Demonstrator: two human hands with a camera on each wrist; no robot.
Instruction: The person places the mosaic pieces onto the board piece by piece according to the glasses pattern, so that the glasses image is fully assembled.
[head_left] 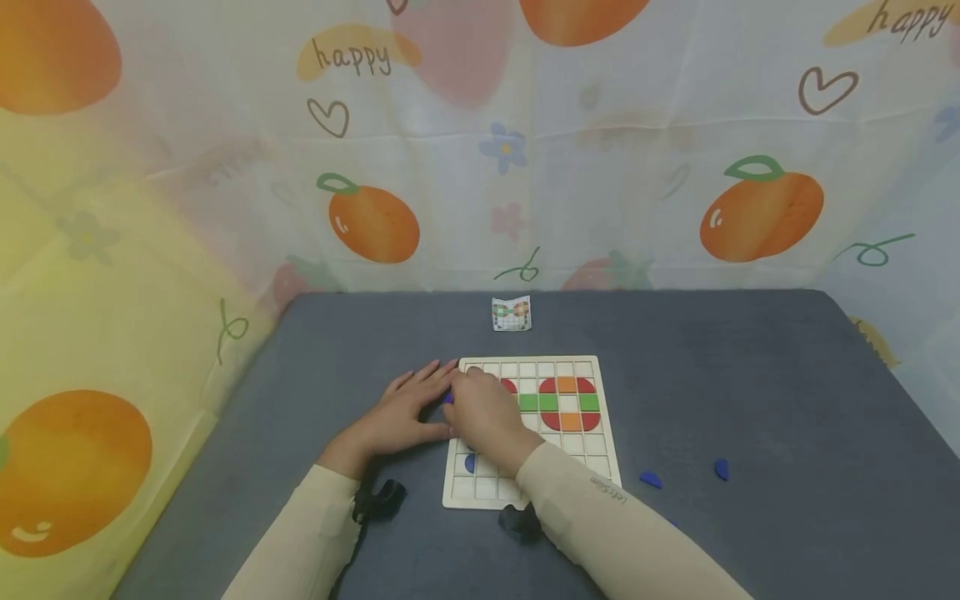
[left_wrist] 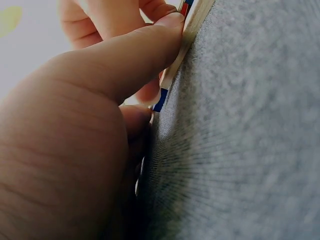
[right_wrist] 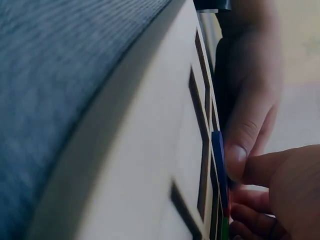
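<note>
A pale wooden grid board (head_left: 491, 492) lies on the table with red, orange and green pieces (head_left: 568, 403) set in its cells. My left hand (head_left: 397, 421) rests palm down at the board's left edge, fingers straight, thumb touching the board. Over the board's left part is my right hand (head_left: 491, 417), its fingers curled and their tips at a small blue piece (left_wrist: 161, 100) by the board's edge. They appear to pinch it, and its full shape is hidden. A blue half-round piece (head_left: 470, 463) sits in a lower left cell.
Loose blue half-round pieces (head_left: 651, 480) lie on the grey table (head_left: 750, 375) right of the board. A small printed pattern card (head_left: 512, 313) lies behind the board. A fruit-patterned cloth (head_left: 570, 200) hangs beyond the table.
</note>
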